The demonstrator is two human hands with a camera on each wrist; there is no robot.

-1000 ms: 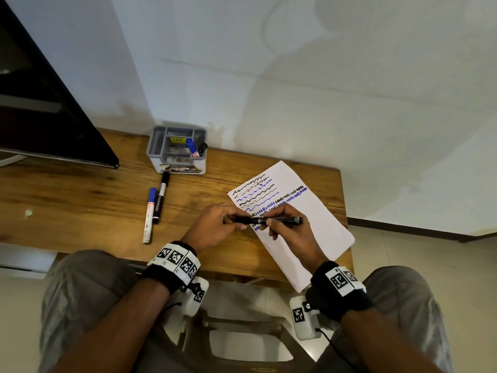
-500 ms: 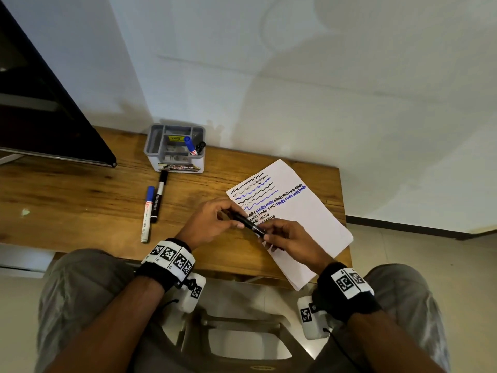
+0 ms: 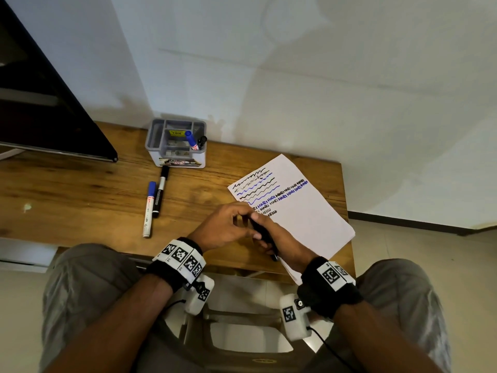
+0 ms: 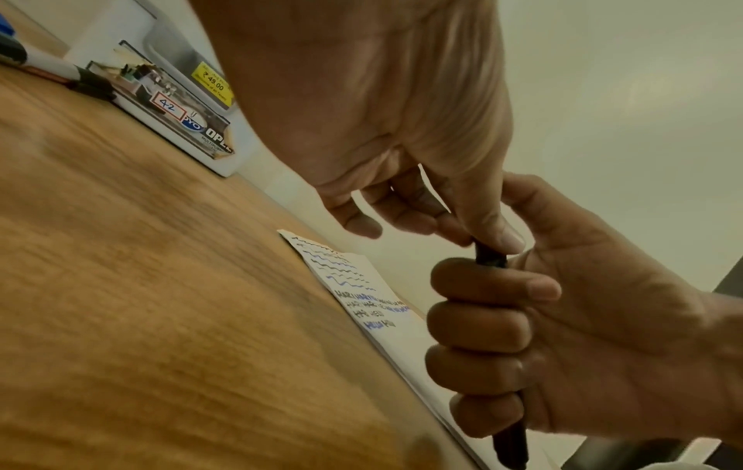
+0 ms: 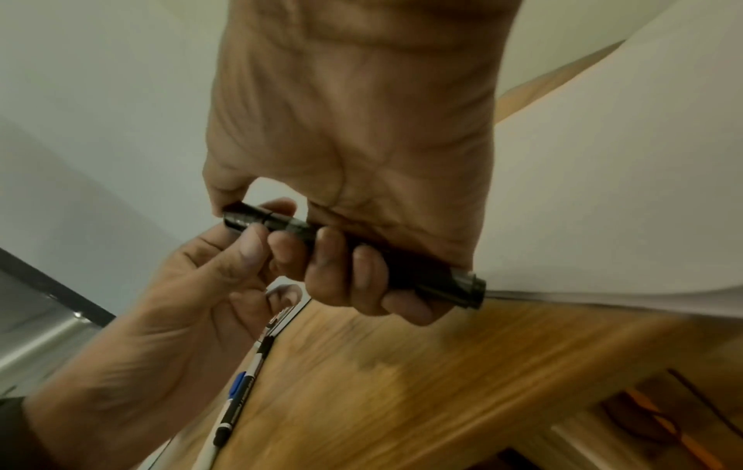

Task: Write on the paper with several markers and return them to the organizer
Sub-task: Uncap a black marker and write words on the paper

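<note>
My right hand (image 3: 289, 244) grips a black marker (image 3: 266, 238) in a fist just above the near edge of the written-on paper (image 3: 301, 211). My left hand (image 3: 226, 228) pinches the marker's far end between thumb and fingers. In the left wrist view the left thumb sits on the marker's tip (image 4: 488, 256) above the right fist (image 4: 482, 334). In the right wrist view the barrel (image 5: 402, 264) runs through the curled fingers. The grey organizer (image 3: 150, 141) stands at the back and holds two markers, one blue and one black.
A blue-capped white marker (image 3: 148, 208) and a black marker (image 3: 160, 193) lie side by side on the wooden table (image 3: 80, 200), in front of the organizer. A dark screen (image 3: 40, 103) stands at the far left. The table's right edge is just beyond the paper.
The marker swung from lying crosswise between the hands to pointing toward my body. The right hand closed into a fist round it and both hands drew closer together.
</note>
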